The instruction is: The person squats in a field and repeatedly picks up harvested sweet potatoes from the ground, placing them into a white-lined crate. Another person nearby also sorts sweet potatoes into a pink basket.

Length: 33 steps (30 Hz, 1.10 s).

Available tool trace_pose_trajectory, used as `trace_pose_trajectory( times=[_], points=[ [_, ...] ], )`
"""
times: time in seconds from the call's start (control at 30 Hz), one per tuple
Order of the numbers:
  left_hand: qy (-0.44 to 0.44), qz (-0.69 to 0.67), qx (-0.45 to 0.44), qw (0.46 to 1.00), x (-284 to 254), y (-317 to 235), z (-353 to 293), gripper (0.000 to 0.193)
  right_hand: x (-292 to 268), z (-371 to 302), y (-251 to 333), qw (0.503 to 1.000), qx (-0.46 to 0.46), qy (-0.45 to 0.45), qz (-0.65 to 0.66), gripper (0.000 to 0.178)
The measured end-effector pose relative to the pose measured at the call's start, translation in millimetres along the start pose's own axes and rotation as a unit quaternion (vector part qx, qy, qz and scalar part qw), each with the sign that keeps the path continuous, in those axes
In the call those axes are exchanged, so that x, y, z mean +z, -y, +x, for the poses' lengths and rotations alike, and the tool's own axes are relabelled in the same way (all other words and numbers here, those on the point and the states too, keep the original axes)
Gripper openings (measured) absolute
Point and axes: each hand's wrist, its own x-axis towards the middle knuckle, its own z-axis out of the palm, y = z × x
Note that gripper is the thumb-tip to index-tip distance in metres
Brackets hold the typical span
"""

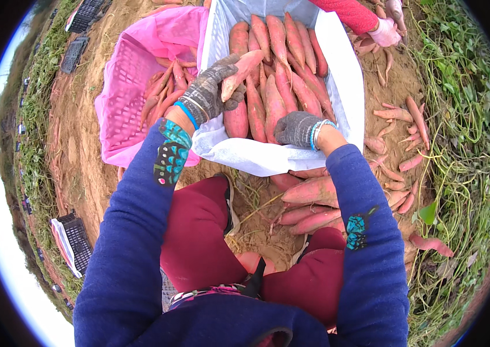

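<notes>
My left hand (206, 88), in a dark grey work glove, is closed around a reddish sweet potato (241, 75). It holds this one tilted above the left side of a crate lined with white cloth (346, 87). Rows of long sweet potatoes (274, 107) fill that crate. My right hand (298, 128), also gloved, is down inside the crate's near right part, against the sweet potatoes. Its fingers are curled, and whatever they may grip is hidden beneath the glove. Left of this crate stands another, lined in pink (118, 115), with thinner sweet potatoes (166, 87) in it.
Large sweet potatoes (314, 199) lie on the soil between the crate and my knees. Smaller ones (398, 118) are scattered at right, beside green vines (465, 127). A co-worker's gloved hand (385, 33) reaches in at the top right. Dark crates (77, 243) stand at far left.
</notes>
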Motion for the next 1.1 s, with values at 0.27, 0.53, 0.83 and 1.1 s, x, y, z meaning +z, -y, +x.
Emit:
trace_pose_trajectory(
  times=[0.27, 0.53, 0.83, 1.1],
  points=[
    [-0.163, 0.453, -0.022, 0.876, 17, 51, 23, 0.078, -2, -1, 6, 0.997, 0.045, -0.001, 0.058, 0.025],
    [-0.133, 0.616, -0.037, 0.775, 2, 69, 41, 0.083, -2, -5, 10, 0.993, 0.050, -0.036, 0.103, 0.026],
    [-0.175, 0.669, 0.041, 0.721, 6, 72, 47, 0.078, -11, 12, 25, 0.992, 0.106, 0.053, 0.028, 0.029],
    [-0.177, 0.666, 0.084, 0.720, 11, 73, 49, 0.094, -13, -2, 28, 0.975, 0.160, -0.135, 0.076, 0.043]
  ],
)
